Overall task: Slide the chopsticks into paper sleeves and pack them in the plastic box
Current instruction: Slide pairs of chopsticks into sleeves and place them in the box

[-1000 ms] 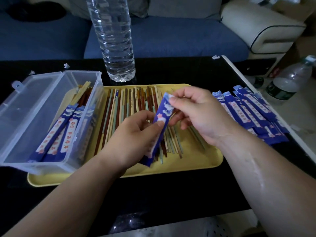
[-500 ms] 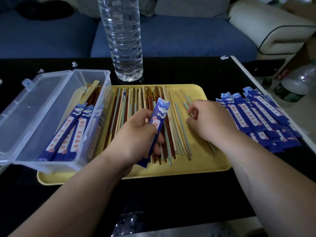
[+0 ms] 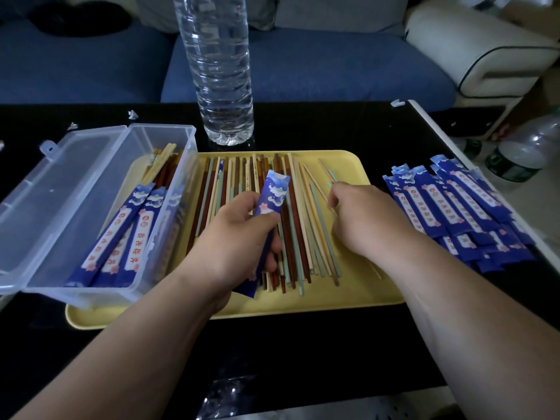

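Progress: early. Few sleeved pairs (image 3: 121, 237) packed in plastic box (image 3: 91, 165); many loose chopsticks (image 3: 298, 237) on tray (image 3: 357, 295), pile of empty sleeves (image 3: 454, 213) on table (image 3: 318, 131) at right. Left hand (image 3: 239, 234) gripping one sleeve (image 3: 274, 192); right hand (image 3: 360, 219) curled over loose chopsticks, grip unclear.

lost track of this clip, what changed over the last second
The right hand let go of the top of the paper sleeve and moved right to the loose chopsticks on the yellow tray; whether it grips one yet is unclear. The left hand kept gripping the sleeve. The plastic box and the pile of sleeves stayed put.
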